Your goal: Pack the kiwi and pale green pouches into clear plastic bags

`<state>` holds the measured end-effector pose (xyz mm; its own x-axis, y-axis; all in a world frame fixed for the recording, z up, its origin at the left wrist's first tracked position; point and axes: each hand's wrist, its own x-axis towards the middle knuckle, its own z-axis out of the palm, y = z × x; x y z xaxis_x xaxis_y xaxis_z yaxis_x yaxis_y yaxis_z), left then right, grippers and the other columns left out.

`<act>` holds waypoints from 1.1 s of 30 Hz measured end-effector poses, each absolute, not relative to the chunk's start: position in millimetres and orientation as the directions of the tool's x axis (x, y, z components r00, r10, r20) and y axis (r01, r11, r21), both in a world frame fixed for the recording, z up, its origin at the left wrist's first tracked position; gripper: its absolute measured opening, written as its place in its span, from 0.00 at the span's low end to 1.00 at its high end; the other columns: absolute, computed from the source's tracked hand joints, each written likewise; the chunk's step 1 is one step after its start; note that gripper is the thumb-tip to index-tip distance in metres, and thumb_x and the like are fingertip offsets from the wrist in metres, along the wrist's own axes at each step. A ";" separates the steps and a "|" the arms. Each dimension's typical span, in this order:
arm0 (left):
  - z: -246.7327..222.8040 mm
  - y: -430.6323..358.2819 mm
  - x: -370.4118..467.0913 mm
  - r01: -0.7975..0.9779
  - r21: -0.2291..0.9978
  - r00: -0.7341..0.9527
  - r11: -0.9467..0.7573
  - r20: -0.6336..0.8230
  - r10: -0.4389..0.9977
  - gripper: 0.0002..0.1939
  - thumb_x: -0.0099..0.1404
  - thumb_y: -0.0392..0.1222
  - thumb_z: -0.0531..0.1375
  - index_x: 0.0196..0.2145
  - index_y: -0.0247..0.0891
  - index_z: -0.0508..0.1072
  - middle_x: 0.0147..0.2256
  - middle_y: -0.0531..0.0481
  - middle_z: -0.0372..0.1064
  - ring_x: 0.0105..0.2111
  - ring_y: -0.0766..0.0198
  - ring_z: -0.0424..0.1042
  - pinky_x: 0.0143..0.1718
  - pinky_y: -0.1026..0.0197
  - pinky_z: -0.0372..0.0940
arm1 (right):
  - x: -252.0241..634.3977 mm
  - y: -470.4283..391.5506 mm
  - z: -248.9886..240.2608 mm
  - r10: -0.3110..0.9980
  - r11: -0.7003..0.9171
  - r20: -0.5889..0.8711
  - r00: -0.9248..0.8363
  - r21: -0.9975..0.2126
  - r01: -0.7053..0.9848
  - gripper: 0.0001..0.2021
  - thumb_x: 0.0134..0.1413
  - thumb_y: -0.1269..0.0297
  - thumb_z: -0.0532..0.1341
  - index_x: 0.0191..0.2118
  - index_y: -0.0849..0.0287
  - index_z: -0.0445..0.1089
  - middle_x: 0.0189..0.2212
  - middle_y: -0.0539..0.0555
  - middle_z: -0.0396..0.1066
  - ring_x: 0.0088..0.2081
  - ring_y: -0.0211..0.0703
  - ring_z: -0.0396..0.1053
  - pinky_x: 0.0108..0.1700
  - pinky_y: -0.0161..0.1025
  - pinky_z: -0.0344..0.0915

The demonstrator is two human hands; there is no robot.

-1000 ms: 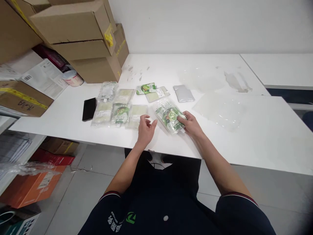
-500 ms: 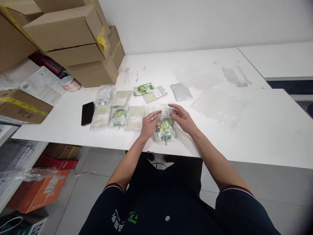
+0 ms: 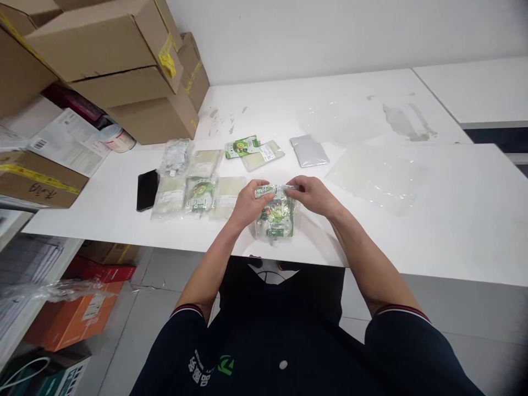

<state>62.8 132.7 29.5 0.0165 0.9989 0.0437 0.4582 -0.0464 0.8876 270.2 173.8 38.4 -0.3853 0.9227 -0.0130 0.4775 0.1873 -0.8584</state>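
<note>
A green-and-white spouted pouch with fruit printed on it lies in a clear plastic bag near the table's front edge, spout toward me. My left hand pinches the bag's far end at its left corner, thumb on top. At the right corner, my right hand grips the same end between thumb and fingers. The bag's far edge looks folded over between them. Just left lie several bagged pouches, among them one with its fruit print up and a pale one with a label.
Behind my hands lie a printed flat pouch, a pale labelled pouch and a silver pouch. Clear plastic bags spread out at right. A black phone, a tin and cardboard boxes stand left.
Both hands have closed on the far end of the bag, where they were looser before. That end now looks folded down toward me. The view has shifted slightly.
</note>
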 end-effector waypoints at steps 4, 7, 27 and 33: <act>38.9 138.5 51.5 0.606 0.795 0.040 0.011 -0.044 0.998 0.17 0.58 0.55 0.65 0.38 0.39 0.73 0.36 0.50 0.73 0.34 0.61 0.71 0.34 0.60 0.64 | 264.7 172.5 34.2 0.916 0.249 0.077 -0.394 -0.879 0.406 0.08 0.54 0.59 0.62 0.34 0.59 0.71 0.36 0.55 0.70 0.36 0.41 0.65 0.39 0.41 0.63; 32.3 145.9 45.0 0.617 0.787 0.042 0.015 -0.052 0.998 0.17 0.59 0.56 0.63 0.29 0.38 0.71 0.28 0.52 0.68 0.30 0.64 0.67 0.30 0.62 0.60 | 258.0 176.3 20.6 0.918 0.079 -0.038 -0.396 -0.959 0.274 0.11 0.53 0.56 0.63 0.36 0.59 0.71 0.27 0.50 0.69 0.29 0.38 0.64 0.34 0.39 0.62; -15.9 146.1 67.3 0.845 0.457 0.206 -0.278 0.203 0.957 0.31 0.71 0.42 0.50 0.67 0.28 0.49 0.65 0.28 0.51 0.67 0.46 0.50 0.65 0.44 0.50 | 181.5 227.0 -1.0 0.976 0.124 -0.068 -0.208 -0.607 0.785 0.17 0.62 0.58 0.57 0.48 0.64 0.73 0.52 0.66 0.65 0.53 0.55 0.61 0.54 0.48 0.61; -14.8 146.5 57.0 0.872 0.418 0.283 -0.253 -0.010 0.959 0.36 0.68 0.59 0.53 0.67 0.39 0.55 0.69 0.32 0.43 0.70 0.40 0.40 0.66 0.38 0.43 | 246.8 218.4 4.8 0.984 0.143 -0.021 -0.174 -0.482 0.865 0.26 0.61 0.53 0.59 0.60 0.62 0.64 0.60 0.68 0.58 0.59 0.62 0.56 0.58 0.54 0.58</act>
